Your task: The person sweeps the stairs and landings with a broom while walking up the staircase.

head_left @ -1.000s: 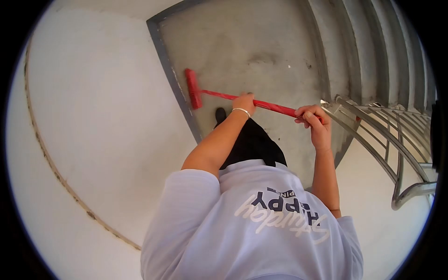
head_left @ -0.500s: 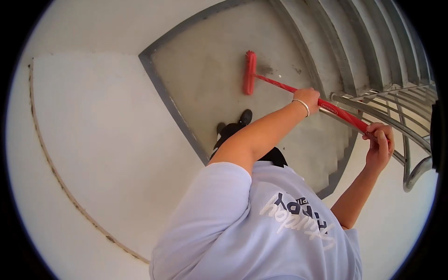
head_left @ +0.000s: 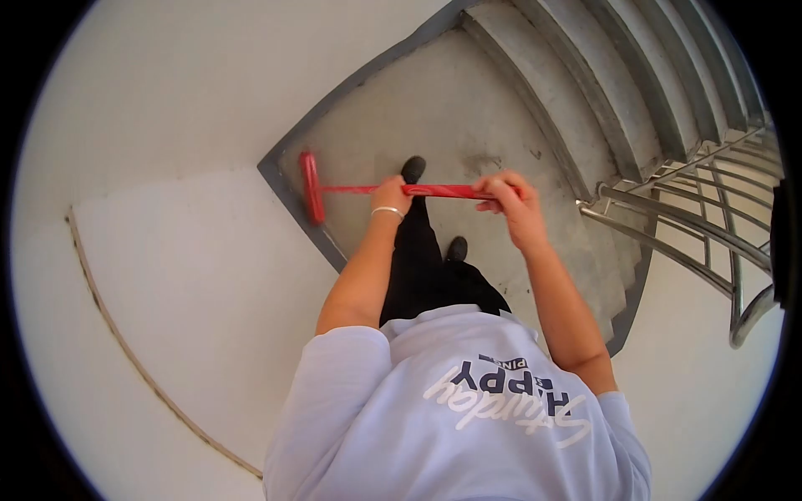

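A red broom (head_left: pixel 344 189) lies across the view, its long narrow head (head_left: pixel 312 187) down on the grey landing beside the left-hand wall edge. Partway along the handle, my left hand (head_left: pixel 390 198), with a pale bracelet at the wrist, is closed round the shaft. My right hand (head_left: pixel 510 204) grips the handle's top end, fingers curled over it. Below the handle are my black trousers and dark shoes (head_left: pixel 413 169), one foot ahead of the other.
Concrete steps (head_left: pixel 547 100) rise at the upper right. A metal railing (head_left: pixel 693 219) runs along the right side, and further steps show beneath it. White walls with a dark grey skirting band (head_left: pixel 313 235) border the landing. Dark smudges (head_left: pixel 483 160) mark the floor.
The broom head has moved left across the landing, from near its middle to the wall edge. Both hands have swung left with the handle, away from the railing. My feet have shifted.
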The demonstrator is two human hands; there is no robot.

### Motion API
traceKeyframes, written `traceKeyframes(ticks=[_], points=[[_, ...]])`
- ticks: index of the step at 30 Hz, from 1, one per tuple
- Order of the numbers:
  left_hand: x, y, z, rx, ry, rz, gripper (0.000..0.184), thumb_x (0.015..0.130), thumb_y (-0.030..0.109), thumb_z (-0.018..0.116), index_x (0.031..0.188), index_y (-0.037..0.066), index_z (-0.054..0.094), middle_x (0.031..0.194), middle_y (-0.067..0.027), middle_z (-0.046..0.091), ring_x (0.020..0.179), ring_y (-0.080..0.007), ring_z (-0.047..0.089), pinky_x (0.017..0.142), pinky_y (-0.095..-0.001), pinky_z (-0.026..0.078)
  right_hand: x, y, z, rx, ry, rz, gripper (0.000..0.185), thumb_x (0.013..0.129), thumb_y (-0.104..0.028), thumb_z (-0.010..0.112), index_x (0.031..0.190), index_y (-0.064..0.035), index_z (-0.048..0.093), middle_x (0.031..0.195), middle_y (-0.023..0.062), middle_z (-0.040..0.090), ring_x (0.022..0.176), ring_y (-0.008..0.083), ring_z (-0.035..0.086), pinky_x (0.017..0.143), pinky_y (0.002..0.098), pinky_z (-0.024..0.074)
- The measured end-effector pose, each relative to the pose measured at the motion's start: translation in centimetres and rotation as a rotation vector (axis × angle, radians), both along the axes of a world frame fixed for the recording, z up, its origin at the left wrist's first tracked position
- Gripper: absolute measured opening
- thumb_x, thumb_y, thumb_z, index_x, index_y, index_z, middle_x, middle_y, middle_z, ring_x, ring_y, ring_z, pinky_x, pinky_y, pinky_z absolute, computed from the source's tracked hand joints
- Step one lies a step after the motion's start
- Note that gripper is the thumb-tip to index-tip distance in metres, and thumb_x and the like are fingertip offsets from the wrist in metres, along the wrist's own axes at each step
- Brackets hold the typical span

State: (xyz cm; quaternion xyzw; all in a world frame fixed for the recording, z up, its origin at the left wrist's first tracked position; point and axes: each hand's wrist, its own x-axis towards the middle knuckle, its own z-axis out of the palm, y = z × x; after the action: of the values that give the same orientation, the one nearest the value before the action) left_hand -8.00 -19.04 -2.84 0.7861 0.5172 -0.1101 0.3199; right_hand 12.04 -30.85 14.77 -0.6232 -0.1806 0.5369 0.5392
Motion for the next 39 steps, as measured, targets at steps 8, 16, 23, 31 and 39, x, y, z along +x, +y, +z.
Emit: traceKeyframes(ticks=[8,16,23,31,39], points=[[6.3,12.0,-5.5,0.031,-0.015,-0.068,0.024,0.076,0.025,0.064,0.085,0.003,0.059,0.095,-0.0197,0.06,0.09,-0.0362,0.058,0.077,-0.0434,0.048,2.8,11.3,-4.1,-0.007,0.021,-0.246,0.018,0.09,-0.017,0.049,0.084,-0.0011,0.057,0.087,0.0083,0.062,0.072,0.0125,0.057,0.066,0.0298,0.054],[22.1,12.1,-1.2,-0.048,-0.07,-0.457,0.021,0.074,0.015,0.061,0.092,0.006,0.062,0.103,-0.016,0.059,0.093,-0.0333,0.059,0.08,-0.0421,0.048,9.0,7.5,1.1,-0.037,-0.145,-0.774,0.015,0.089,-0.012,0.049,0.081,-0.0002,0.053,0.088,0.011,0.06,0.075,0.0158,0.059,0.067,0.0305,0.0548],[25.8,12.0,1.2,-0.116,-0.141,-0.73,0.027,0.072,0.016,0.062,0.096,0.003,0.062,0.104,-0.0177,0.058,0.093,-0.0332,0.06,0.083,-0.0407,0.048,8.5,4.0,2.7,0.022,-0.21,-0.907,0.014,0.09,-0.012,0.048,0.08,-0.0011,0.051,0.091,0.0126,0.059,0.075,0.0168,0.057,0.069,0.0332,0.0551],[27.4,12.3,0.0,-0.122,-0.057,-0.737,0.027,0.073,0.018,0.062,0.096,0.005,0.062,0.103,-0.0169,0.059,0.094,-0.0326,0.06,0.082,-0.0417,0.048,12.5,4.1,-0.2,0.025,-0.141,-0.957,0.014,0.091,-0.012,0.048,0.082,-0.0009,0.05,0.089,0.0137,0.059,0.071,0.0162,0.054,0.069,0.0333,0.055],[31.7,11.6,-2.9,-0.086,-0.1,-0.977,0.026,0.075,0.021,0.061,0.095,0.004,0.062,0.102,-0.0173,0.06,0.093,-0.0335,0.06,0.08,-0.042,0.049,11.4,4.2,-0.8,-0.006,-0.172,-1.161,0.016,0.089,-0.012,0.049,0.077,-0.0019,0.051,0.087,0.0119,0.06,0.056,0.0098,0.04,0.065,0.0319,0.0542]])
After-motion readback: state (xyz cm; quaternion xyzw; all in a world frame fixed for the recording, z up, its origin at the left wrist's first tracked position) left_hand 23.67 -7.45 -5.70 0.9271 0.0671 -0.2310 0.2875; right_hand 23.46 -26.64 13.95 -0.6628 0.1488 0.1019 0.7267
